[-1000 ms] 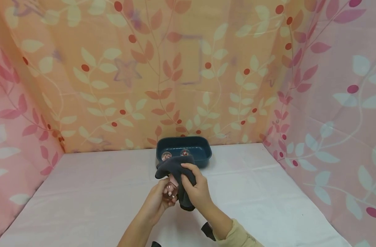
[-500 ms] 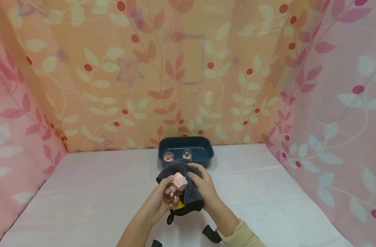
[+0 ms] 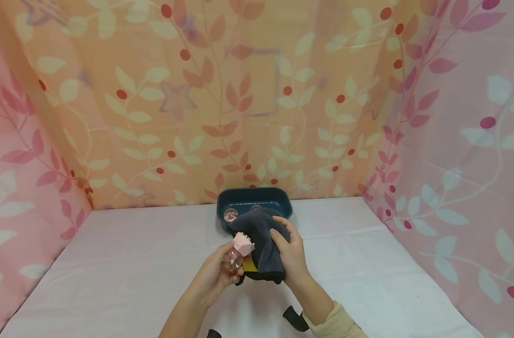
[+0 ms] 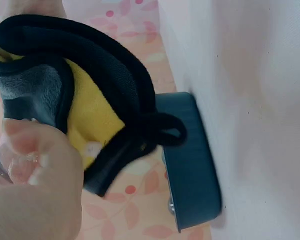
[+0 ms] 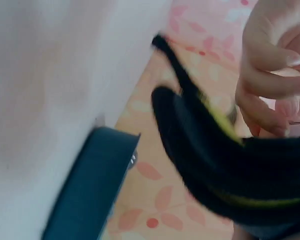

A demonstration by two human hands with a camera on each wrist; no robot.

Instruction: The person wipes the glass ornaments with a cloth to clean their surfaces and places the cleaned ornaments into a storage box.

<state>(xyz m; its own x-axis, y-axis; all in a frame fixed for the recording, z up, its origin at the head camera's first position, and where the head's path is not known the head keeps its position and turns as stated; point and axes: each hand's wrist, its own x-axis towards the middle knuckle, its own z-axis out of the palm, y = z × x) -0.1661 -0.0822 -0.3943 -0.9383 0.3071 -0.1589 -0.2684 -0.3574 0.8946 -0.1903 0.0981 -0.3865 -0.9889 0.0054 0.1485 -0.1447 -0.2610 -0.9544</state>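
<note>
My left hand grips a small snow globe, a clear ball with pink figures inside. It is tilted, with its pink base toward the right hand. A dark grey cloth hangs from my right hand, pinched between thumb and fingers. The cloth's yellow reverse, black edging and loop show in the left wrist view, beside the left hand. In the right wrist view the cloth is blurred, and the left hand's curled fingers lie around the globe. Whether cloth and globe touch, I cannot tell.
A dark blue tray stands at the back of the white-covered table. Inside it are a pink globe and another globe, mostly hidden by the cloth. Patterned curtains enclose the back and sides. A black piece sits near the right wrist.
The cloth has spread and moved right and slightly up with the right hand, now covering most of one tray globe. The held globe has turned, bringing its pink base into view.
</note>
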